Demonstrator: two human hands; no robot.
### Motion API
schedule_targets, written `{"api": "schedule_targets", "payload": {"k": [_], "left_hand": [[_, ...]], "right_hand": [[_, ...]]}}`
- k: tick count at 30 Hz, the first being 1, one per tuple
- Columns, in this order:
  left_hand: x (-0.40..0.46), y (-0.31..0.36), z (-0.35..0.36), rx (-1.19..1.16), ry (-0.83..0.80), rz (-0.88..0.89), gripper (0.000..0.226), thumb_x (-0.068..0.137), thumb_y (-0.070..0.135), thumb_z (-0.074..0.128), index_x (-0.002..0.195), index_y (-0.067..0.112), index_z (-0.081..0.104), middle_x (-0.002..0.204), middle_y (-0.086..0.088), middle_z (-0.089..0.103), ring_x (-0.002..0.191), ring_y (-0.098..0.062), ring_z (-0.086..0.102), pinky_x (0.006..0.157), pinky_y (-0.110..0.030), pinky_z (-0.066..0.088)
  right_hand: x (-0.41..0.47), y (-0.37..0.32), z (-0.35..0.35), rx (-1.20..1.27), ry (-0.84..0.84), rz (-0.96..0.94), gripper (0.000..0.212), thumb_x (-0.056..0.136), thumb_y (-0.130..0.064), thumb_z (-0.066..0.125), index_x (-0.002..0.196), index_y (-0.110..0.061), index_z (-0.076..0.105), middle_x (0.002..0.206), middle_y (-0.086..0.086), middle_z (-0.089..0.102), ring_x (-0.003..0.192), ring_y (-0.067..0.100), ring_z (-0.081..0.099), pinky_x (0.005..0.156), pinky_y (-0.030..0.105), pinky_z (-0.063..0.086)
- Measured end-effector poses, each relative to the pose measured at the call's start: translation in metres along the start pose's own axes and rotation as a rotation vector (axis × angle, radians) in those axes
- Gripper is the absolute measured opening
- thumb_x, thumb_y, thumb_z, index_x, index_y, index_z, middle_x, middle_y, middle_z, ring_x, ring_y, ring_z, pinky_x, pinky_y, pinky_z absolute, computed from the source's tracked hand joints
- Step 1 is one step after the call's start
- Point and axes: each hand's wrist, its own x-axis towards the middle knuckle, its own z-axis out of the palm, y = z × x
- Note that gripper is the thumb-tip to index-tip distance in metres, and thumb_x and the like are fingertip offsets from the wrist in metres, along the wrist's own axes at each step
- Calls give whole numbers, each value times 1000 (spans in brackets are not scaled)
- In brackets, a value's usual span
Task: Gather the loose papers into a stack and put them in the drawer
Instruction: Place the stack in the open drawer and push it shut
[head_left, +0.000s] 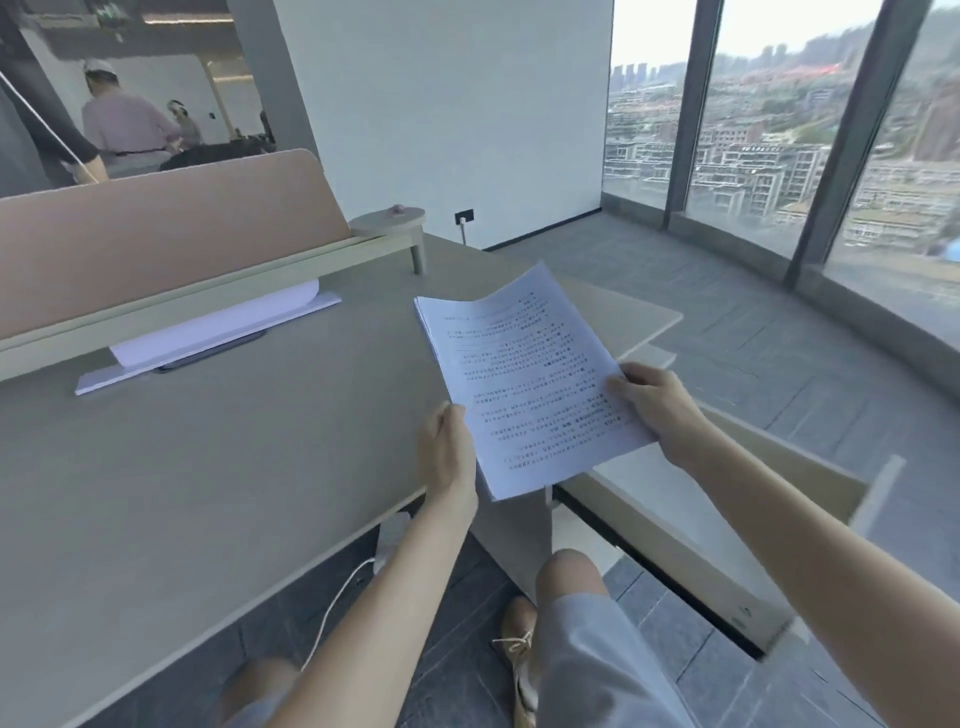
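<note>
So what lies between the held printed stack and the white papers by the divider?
Head view: bare grey desk surface between the printed paper stack and white papers.

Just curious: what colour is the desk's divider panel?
Pale pink divider panel, clearest in the head view.

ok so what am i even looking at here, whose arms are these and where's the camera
There is no machine here. The camera is worn on a person's head and looks forward and down, so the two bare arms reaching in from the bottom are that person's own. The left hand and right hand hold a stack of printed papers between them, above the desk's right edge. The desk is grey. At its back, under a low shelf, lie more white sheets with a dark flat thing, perhaps a phone, beside them. To the right, below the papers, a drawer stands pulled open. The person's knees and a shoe show at the bottom; windows overlook a city.
</note>
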Motion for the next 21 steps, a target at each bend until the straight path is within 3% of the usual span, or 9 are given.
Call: {"api": "schedule_targets", "payload": {"k": [4, 6, 7, 9, 10, 12, 15, 18, 21], "left_hand": [[-29, -14, 36, 133, -152, 14, 27, 87, 6, 43, 68, 16, 28, 64, 0, 31, 62, -16, 26, 56, -29, 18], [-44, -22, 50, 178, -191, 43, 15, 87, 8, 48, 73, 8, 43, 67, -6, 46, 64, -18, 39, 57, -28, 29], [-52, -25, 57, 179, -210, 64, 3, 87, 10, 52, 87, 9, 55, 72, -6, 56, 66, -17, 48, 59, -27, 37], [-61, -36, 71, 179, -252, 92, 38, 87, 10, 56, 122, 25, 54, 76, -1, 63, 70, -14, 58, 66, -28, 48], [-66, -41, 77, 199, -280, 108, 48, 87, 9, 57, 128, 32, 49, 74, 4, 63, 71, -12, 60, 69, -28, 50], [-75, -50, 92, 271, -329, 157, 44, 87, 8, 58, 124, 31, 55, 74, 7, 64, 79, -12, 63, 75, -26, 51], [-85, -65, 113, 401, -387, 185, 19, 88, 15, 64, 105, 20, 72, 86, 7, 72, 86, -12, 68, 78, -25, 51], [-88, -82, 128, 492, -458, 199, 20, 93, 26, 60, 103, 18, 75, 90, 7, 76, 90, -10, 71, 83, -26, 55], [-82, -95, 138, 590, -539, 164, 27, 93, 18, 53, 112, 17, 74, 100, 4, 76, 98, -12, 71, 92, -31, 55]], "right_hand": [[-18, 22, -59, -18, 59, 28, 16, 98, -14, 61, 107, -16, 73, 108, 10, 75, 82, 22, 70, 85, 37, 57], [-25, 36, -86, -53, 73, 47, 18, 97, -16, 61, 110, -17, 73, 108, 8, 74, 85, 21, 69, 85, 38, 57], [-28, 42, -98, -65, 77, 58, 19, 97, -16, 61, 111, -18, 74, 108, 7, 74, 88, 23, 69, 87, 40, 57], [-33, 55, -123, -68, 89, 81, 19, 96, -15, 62, 111, -19, 73, 108, 7, 74, 91, 25, 69, 90, 42, 58], [-35, 60, -134, -74, 92, 96, 19, 96, -14, 63, 111, -19, 72, 108, 7, 74, 90, 24, 69, 89, 42, 59], [-39, 69, -154, -94, 87, 129, 20, 96, -12, 62, 113, -17, 71, 107, 7, 73, 83, 20, 69, 77, 36, 59], [-37, 82, -177, -161, 91, 178, 18, 99, -12, 60, 115, -13, 69, 100, 7, 70, 75, 15, 66, 60, 27, 51], [-28, 96, -192, -227, 90, 200, 17, 101, -14, 59, 114, -14, 69, 103, 10, 70, 78, 20, 66, 64, 28, 52], [-12, 111, -198, -306, 77, 214, 17, 99, -17, 60, 111, -17, 72, 103, 8, 71, 83, 21, 67, 69, 31, 54]]}}
